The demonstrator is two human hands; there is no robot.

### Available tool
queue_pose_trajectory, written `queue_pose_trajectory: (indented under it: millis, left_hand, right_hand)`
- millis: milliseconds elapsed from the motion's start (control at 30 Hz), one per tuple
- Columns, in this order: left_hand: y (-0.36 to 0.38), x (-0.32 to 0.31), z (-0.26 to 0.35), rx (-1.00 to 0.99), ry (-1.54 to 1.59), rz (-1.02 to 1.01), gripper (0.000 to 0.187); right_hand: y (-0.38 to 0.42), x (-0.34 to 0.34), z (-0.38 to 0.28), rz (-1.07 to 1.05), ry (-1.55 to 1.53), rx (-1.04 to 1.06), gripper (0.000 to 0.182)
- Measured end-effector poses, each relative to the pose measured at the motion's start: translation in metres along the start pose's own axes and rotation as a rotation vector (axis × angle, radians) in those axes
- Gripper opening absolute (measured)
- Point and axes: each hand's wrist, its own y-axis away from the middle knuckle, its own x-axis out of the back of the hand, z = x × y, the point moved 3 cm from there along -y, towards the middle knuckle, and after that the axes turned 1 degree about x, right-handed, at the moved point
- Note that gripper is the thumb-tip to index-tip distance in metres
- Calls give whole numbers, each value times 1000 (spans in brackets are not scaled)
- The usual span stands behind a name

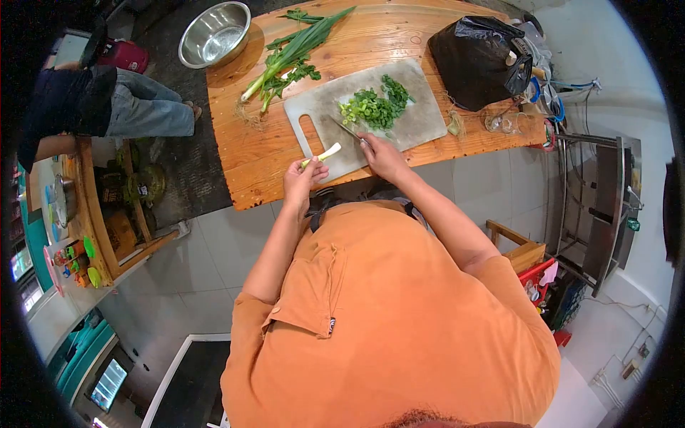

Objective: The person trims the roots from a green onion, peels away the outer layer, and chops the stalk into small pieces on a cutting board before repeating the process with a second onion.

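Observation:
My left hand [302,178] is closed on a short white-and-green scallion piece [327,152], held over the near left part of the cutting board [424,107]. My right hand [382,155] grips a knife [347,130], its blade pointing up and left over the board. Chopped greens [378,108] lie in a pile on the board, beyond the knife. Whole scallions and leafy greens [292,57] rest on the wooden table, behind the board to the left.
A metal bowl [215,36] sits at the table's far left corner. A black plastic bag [479,63] and a glass jar [503,123] stand at the right. Another person [146,107] stands at the left, beside a wooden shelf [100,214].

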Motion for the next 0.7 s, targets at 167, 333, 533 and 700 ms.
queue_pose_trajectory:
  millis: [167, 333, 533, 700]
  left_hand:
    - [0, 2, -1, 3, 1, 9, 34]
    - [-1, 1, 0, 16, -1, 5, 34]
    - [-2, -2, 1, 14, -2, 1, 36]
    - [-4, -3, 3, 11, -5, -3, 35]
  right_hand:
    - [-7, 0, 12, 157, -127, -68, 32]
    - [-5, 0, 31, 187, -305, -126, 34]
    - [-4, 1, 55, 122, -645, -303, 38]
    - [1, 16, 54, 148, -694, -324, 39]
